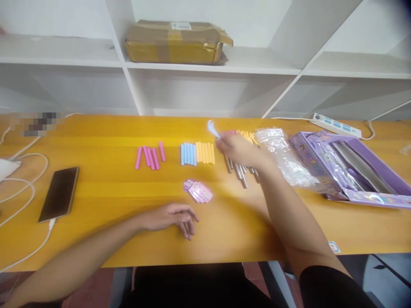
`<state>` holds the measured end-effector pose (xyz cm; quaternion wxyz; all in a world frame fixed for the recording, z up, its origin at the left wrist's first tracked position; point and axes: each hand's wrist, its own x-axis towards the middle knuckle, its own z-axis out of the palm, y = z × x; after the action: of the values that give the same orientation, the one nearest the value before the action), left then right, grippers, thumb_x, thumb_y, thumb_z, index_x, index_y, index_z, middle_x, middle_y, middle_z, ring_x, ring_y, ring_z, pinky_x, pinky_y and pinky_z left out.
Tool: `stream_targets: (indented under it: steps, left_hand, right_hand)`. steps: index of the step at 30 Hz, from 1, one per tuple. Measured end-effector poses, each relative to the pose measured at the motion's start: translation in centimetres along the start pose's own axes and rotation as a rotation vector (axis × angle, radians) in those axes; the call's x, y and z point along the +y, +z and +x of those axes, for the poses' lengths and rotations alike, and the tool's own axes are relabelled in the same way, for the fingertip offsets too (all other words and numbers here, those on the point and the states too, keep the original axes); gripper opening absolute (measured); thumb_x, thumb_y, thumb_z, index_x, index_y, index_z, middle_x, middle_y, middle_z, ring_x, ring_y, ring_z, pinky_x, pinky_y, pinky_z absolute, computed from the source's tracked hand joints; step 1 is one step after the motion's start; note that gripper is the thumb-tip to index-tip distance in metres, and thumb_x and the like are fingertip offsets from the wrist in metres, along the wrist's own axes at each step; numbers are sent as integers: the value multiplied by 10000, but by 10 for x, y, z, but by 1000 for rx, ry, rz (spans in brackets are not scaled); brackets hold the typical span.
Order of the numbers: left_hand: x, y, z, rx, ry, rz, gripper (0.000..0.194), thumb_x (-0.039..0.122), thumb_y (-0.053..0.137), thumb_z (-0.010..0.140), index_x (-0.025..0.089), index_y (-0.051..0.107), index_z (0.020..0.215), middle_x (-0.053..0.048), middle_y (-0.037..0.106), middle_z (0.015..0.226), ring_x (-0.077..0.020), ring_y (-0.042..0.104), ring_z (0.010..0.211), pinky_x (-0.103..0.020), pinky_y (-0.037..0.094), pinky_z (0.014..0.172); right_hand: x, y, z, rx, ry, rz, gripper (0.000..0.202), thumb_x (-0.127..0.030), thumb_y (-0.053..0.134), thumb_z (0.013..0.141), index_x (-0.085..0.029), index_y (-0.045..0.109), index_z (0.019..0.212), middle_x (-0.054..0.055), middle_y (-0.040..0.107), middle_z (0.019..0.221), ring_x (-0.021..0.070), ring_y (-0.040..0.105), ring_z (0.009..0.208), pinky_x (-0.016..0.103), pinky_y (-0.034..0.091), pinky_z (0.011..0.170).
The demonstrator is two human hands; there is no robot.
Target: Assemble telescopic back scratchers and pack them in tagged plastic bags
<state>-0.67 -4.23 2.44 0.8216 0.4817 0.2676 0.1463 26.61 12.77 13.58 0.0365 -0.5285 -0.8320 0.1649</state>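
One dark, flat phone (58, 194), white cable plugged in, lies well left of the row of light blue cylindrical sticks (188, 154). Five bright pink cylindrical sticks (155, 158) sit nearer the blue row, same side, loosely spaced. Left hand (178, 217) is on the near side of the blue row, fingers open and half curled, nothing seen in it. Glossy pink rectangular cards (199, 191) are fanned out between that hand and the row. Orange-yellow cylindrical sticks (206, 153) butt up to the blue row's right end.

Right hand (236, 149) is past those, pinching a pale blue curved piece (212, 128) at its lower end, so it sits up and right of the blue row. Blurred; material can't be told. Judgement: light, probably bendy, end pinch suits it, light squeeze only. Slim silver metal rods (245, 182) lie partly under that hand, right of the row; likely stiff and slick, best gripped mid-length. Further right: crinkled clear plastic bag (279, 154), then open purple patterned box (395, 173).
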Motion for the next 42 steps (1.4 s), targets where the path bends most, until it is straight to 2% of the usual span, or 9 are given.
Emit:
stream_targets:
  steps: [3, 6, 9, 15, 19, 27, 34, 38, 42]
  left_hand:
    - [-2, -1, 0, -3, 9, 16, 455, 578, 634, 1046, 155, 650, 1213, -144, 779, 1057, -226, 794, 879, -372, 588, 840]
    - [-3, -2, -1, 6, 9, 40, 478, 598, 638, 1037, 154, 648, 1213, -149, 781, 1059, -226, 796, 872, -374, 588, 838]
    - [-3, -2, -2, 10, -3, 53, 502, 618, 640, 1028, 154, 647, 1219, -154, 779, 1072, -229, 795, 880, -380, 586, 852]
    - [-5, -2, -1, 13, 0, 64, 532, 650, 660, 1002, 158, 652, 1203, -142, 778, 1044, -224, 791, 857, -378, 582, 848]
    - [-6, -2, -1, 11, -1, 74, 559, 676, 668, 984, 159, 656, 1196, -142, 783, 1030, -224, 790, 835, -381, 578, 846]
    - [-7, -3, 1, 9, 4, 37, 548, 664, 699, 970, 163, 649, 1186, -133, 786, 1011, -220, 791, 820, -376, 578, 837]
    - [-10, -6, 0, 4, -3, 0, 531, 637, 725, 965, 163, 647, 1191, -131, 790, 1002, -215, 791, 807, -382, 584, 838]
    - [-12, -11, 2, 37, -21, -144, 493, 583, 759, 948, 148, 663, 1160, -140, 789, 961, -238, 794, 781, -375, 599, 782]
    - [-8, -22, 5, 154, -32, -357, 474, 553, 691, 967, 124, 693, 1167, -137, 778, 935, -246, 784, 763, -342, 607, 689]
  right_hand:
    - [-40, 33, 23, 93, -170, -22, 282, -382, 580, 1057, -168, 608, 1240, 133, 662, 1251, 226, 658, 955, 303, 442, 824]
    - [-59, 55, 49, 7, -225, -81, 856, -544, 873, 836, -192, 481, 1510, 179, 529, 1503, 302, 691, 1100, 343, 492, 881]
    - [-67, 62, 65, -131, -212, -128, 1056, -557, 963, 717, -180, 439, 1553, 186, 545, 1494, 335, 699, 1143, 362, 522, 876]
    - [-72, 68, 80, -139, -262, -172, 969, -414, 985, 718, -197, 480, 1517, 157, 596, 1450, 328, 677, 1231, 341, 521, 900]
    - [-75, 73, 89, -146, -269, -180, 948, -438, 983, 712, -190, 510, 1494, 160, 614, 1409, 320, 697, 1171, 329, 518, 861]
    - [-80, 78, 90, -167, -300, -144, 701, -497, 884, 830, -172, 603, 1385, 152, 618, 1337, 258, 708, 1029, 308, 515, 846]
    - [-82, 83, 92, -189, -415, -123, 241, -126, 724, 937, -161, 750, 1174, 121, 636, 1291, 183, 691, 991, 266, 487, 897]
    - [-80, 75, 82, -158, -455, -117, 253, -90, 660, 963, -160, 751, 1189, 123, 646, 1268, 177, 688, 932, 272, 480, 845]
    - [-75, 58, 47, -77, -526, -70, 258, -138, 624, 1019, -185, 706, 1259, 127, 627, 1339, 207, 677, 1095, 281, 482, 915]
